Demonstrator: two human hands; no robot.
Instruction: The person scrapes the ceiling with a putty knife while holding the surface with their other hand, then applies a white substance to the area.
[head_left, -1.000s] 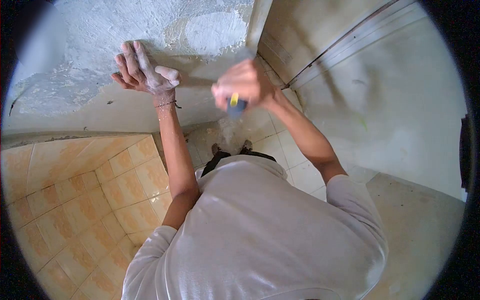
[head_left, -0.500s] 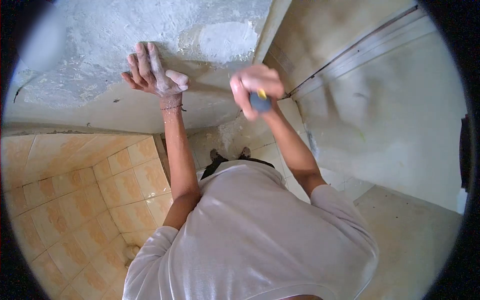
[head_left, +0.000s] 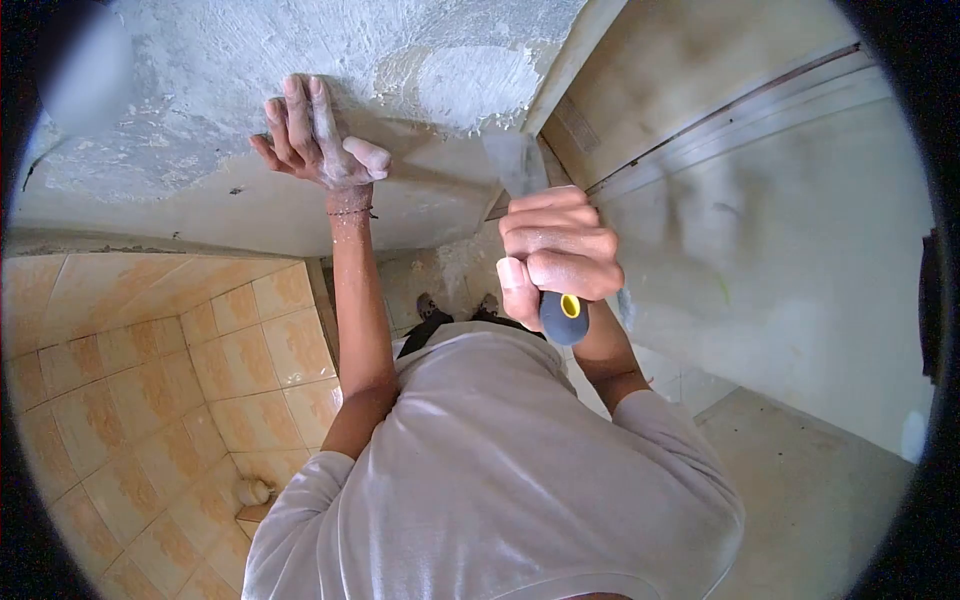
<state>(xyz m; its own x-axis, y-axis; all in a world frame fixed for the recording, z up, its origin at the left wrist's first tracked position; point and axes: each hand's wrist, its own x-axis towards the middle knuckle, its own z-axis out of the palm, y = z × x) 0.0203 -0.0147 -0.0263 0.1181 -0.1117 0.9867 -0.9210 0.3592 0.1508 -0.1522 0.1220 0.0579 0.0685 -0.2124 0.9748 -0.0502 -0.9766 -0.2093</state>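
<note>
My left hand (head_left: 322,145), dusted white, lies with its fingers spread against the wall (head_left: 190,90). That wall has rough grey-white patches above and a smoother cream surface below. My right hand (head_left: 560,245) is wrapped round the dark handle of a scraper (head_left: 515,165), whose butt end shows a yellow-rimmed hole. The scraper's flat blade points up toward the wall's right edge and looks slightly blurred. I cannot tell whether the blade touches the wall. A pale, scraped-looking patch (head_left: 475,80) lies just above the blade.
Orange-and-cream tiles (head_left: 265,345) cover the recess on the lower left, where a small fitting (head_left: 254,491) sticks out. To the right stands a pale wall or door panel (head_left: 780,260). White debris (head_left: 455,275) lies on the floor near my feet.
My right hand has come down and to the right, nearer to me, with the scraper. The blade now shows above the fist. My left hand stays on the wall.
</note>
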